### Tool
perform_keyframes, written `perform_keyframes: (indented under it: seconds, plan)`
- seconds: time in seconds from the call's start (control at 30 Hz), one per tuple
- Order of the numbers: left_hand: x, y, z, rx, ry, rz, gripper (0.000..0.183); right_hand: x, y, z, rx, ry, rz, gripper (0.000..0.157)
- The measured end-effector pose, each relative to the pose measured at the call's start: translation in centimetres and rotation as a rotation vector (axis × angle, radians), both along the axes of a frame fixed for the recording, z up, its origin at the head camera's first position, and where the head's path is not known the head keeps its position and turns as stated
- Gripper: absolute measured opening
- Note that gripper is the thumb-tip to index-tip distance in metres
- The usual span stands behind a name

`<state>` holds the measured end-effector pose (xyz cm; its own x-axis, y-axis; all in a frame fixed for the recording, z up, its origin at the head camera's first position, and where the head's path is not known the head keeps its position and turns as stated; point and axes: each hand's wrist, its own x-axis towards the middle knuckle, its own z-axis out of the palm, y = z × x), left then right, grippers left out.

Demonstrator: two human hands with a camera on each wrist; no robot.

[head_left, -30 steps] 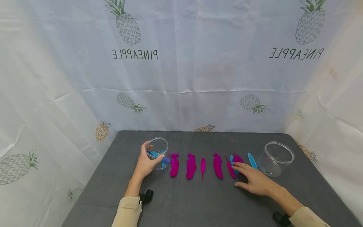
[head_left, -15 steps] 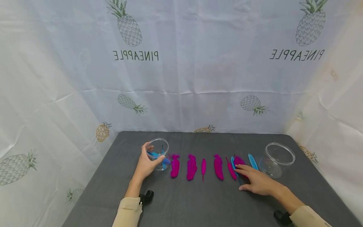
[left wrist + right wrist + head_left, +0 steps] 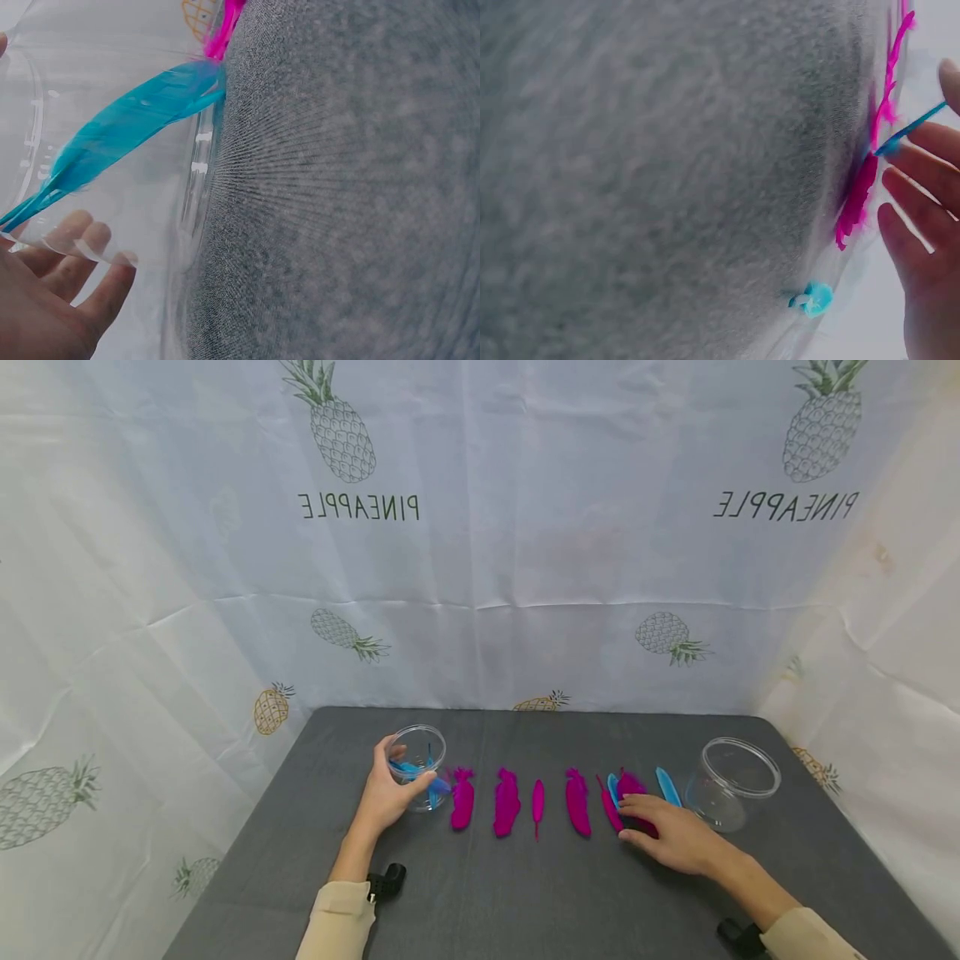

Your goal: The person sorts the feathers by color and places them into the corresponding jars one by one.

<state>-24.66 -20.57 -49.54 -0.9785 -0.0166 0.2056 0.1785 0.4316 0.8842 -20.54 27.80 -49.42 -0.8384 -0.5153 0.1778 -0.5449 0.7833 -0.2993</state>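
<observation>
My left hand [image 3: 386,795] grips a clear plastic jar [image 3: 429,800] at the table's left, fingers and thumb curled round its side. Blue feathers [image 3: 124,127] lie inside it. Toward the right, my right hand [image 3: 675,837] is low over the row of feathers. Its thumb and index finger pinch the quill of a blue feather [image 3: 911,131], whose vane [image 3: 612,788] shows beyond the fingertips. A magenta feather [image 3: 632,783] lies partly hidden under this hand, and a thin magenta feather [image 3: 609,804] is just left of it.
Several magenta feathers [image 3: 506,802] lie spaced in a row on the grey table [image 3: 495,902]. Right of the right hand is another blue feather [image 3: 667,787], beside a second clear jar [image 3: 712,806]. A pineapple-print curtain [image 3: 480,543] surrounds the table.
The right thumb and fingers drew nearer each other and closed on the blue feather's quill after shifting slightly over it. The left hand and its jar stayed in place.
</observation>
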Motion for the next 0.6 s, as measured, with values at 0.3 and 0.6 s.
perform_keyframes:
  seconds: [0.3, 0.6]
  plan:
    - [0.1, 0.0, 0.0, -0.007, 0.000, 0.009, 0.101, -0.5, -1.1, 0.6, -0.281, 0.093, -0.048, 0.024]
    - [-0.1, 0.0, -0.1, -0.007, -0.005, 0.003, 0.102, -1.6, -1.8, 0.8, -0.414, 0.248, -0.104, 0.010]
